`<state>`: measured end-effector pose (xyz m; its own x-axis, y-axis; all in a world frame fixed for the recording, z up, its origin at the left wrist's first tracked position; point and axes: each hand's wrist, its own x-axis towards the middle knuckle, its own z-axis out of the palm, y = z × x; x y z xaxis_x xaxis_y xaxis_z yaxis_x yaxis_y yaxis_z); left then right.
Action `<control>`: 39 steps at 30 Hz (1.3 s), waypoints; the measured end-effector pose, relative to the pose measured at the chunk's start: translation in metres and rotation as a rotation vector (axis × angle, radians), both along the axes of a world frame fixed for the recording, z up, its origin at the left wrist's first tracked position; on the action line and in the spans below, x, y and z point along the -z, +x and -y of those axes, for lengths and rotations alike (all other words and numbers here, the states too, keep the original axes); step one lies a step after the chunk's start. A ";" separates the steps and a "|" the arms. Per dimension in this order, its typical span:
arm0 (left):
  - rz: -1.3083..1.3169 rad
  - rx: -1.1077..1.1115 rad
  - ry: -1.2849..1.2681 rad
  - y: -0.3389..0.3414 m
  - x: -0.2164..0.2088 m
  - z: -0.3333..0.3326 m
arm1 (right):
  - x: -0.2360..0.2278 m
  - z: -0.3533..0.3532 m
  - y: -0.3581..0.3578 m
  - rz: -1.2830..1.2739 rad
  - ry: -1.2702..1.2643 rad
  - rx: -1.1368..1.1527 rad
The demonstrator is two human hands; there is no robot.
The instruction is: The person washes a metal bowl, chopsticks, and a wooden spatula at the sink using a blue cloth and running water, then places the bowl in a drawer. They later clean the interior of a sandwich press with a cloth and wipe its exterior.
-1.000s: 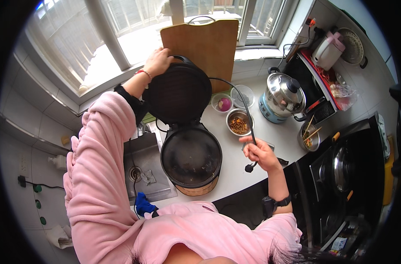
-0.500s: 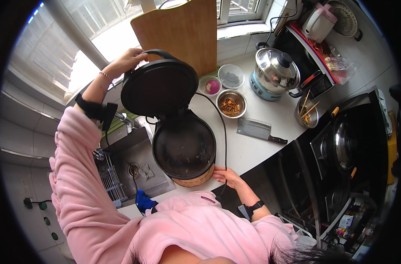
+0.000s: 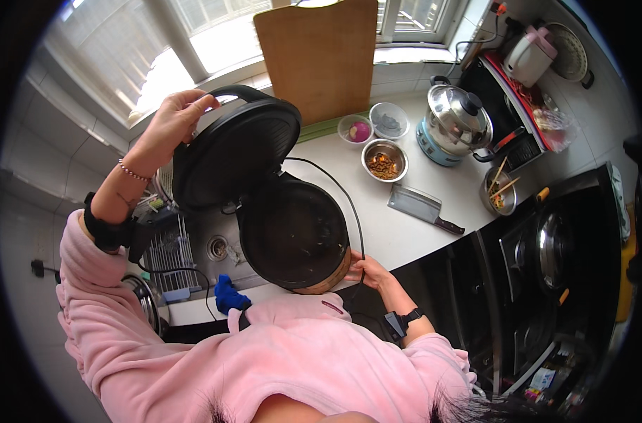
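Observation:
A round black electric griddle stands open at the sink's right edge, its dark pan facing up with pale specks in it. My left hand is raised at the upper left, fingers closed on the rim of its hinged lid beside the black handle. The lid leans back to the left, its ridged inner side showing. Low on the right, my right hand grips the griddle's tan base; some fingertips are hidden beneath it. A black cord runs down past this hand.
A cleaver, a metal bowl of brown pieces, clear bowls and a lidded steel pot stand on the counter. A cutting board leans at the window. The sink and a blue cloth lie left.
My left hand has swung the lid further left, so it shows more edge-on. The griddle's pan is tilted slightly differently. My right hand stays at the base, and the view has shifted.

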<state>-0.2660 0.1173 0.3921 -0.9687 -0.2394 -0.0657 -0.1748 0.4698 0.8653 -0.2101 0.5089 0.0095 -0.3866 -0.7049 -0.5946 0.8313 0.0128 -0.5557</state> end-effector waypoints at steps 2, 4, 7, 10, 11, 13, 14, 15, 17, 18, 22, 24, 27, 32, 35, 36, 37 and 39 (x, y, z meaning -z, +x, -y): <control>0.035 -0.021 0.087 0.029 -0.011 0.011 | -0.007 -0.004 -0.004 -0.022 0.039 -0.033; 0.089 -0.056 0.190 0.060 -0.019 0.020 | -0.016 -0.005 -0.010 -0.057 0.040 -0.064; 0.045 -0.222 0.351 0.112 -0.021 0.024 | -0.029 0.001 -0.024 -0.139 0.052 -0.130; 0.000 -0.345 0.454 0.167 -0.023 0.026 | -0.038 0.021 -0.041 -0.197 0.106 -0.229; -0.023 -0.387 0.495 0.184 -0.023 0.027 | -0.041 0.030 -0.047 -0.224 0.114 -0.270; -0.091 -0.455 0.606 0.219 -0.022 0.031 | -0.044 0.052 -0.057 -0.234 0.123 -0.339; -0.112 -0.560 0.624 0.234 -0.020 0.034 | -0.045 0.065 -0.062 -0.234 0.113 -0.378; -0.130 -0.580 0.609 0.248 -0.017 0.037 | -0.045 0.080 -0.066 -0.234 0.102 -0.417; -0.176 -0.666 0.618 0.276 -0.009 0.041 | -0.047 0.111 -0.074 -0.251 0.113 -0.484; -0.225 -0.710 0.644 0.287 -0.002 0.043 | -0.048 0.129 -0.078 -0.276 0.110 -0.536; -0.297 -0.894 0.657 0.325 0.018 0.047 | -0.055 0.196 -0.085 -0.404 0.134 -0.682; -0.341 -0.935 0.701 0.343 0.024 0.048 | -0.057 0.227 -0.088 -0.440 0.134 -0.755; -0.421 -1.020 0.734 0.367 0.026 0.052 | -0.055 0.274 -0.089 -0.469 0.177 -0.836; -0.555 -1.104 0.823 0.391 0.029 0.061 | -0.041 0.344 -0.081 -0.563 0.211 -0.837; -0.605 -1.117 0.866 0.391 0.031 0.070 | -0.029 0.377 -0.079 -0.602 0.207 -0.888; -0.634 -1.114 0.900 0.389 0.031 0.074 | -0.024 0.386 -0.078 -0.598 0.214 -0.906; -0.627 -1.128 0.891 0.386 0.030 0.078 | -0.018 0.395 -0.077 -0.596 0.202 -0.903; -0.654 -1.121 0.927 0.377 0.031 0.087 | -0.005 0.410 -0.075 -0.589 0.236 -0.898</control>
<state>0.1114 0.0300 0.3616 -0.2562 -0.9339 -0.2492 0.4452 -0.3429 0.8272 -0.2855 0.0993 0.0147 -0.0571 -0.7643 -0.6423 0.0719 0.6385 -0.7663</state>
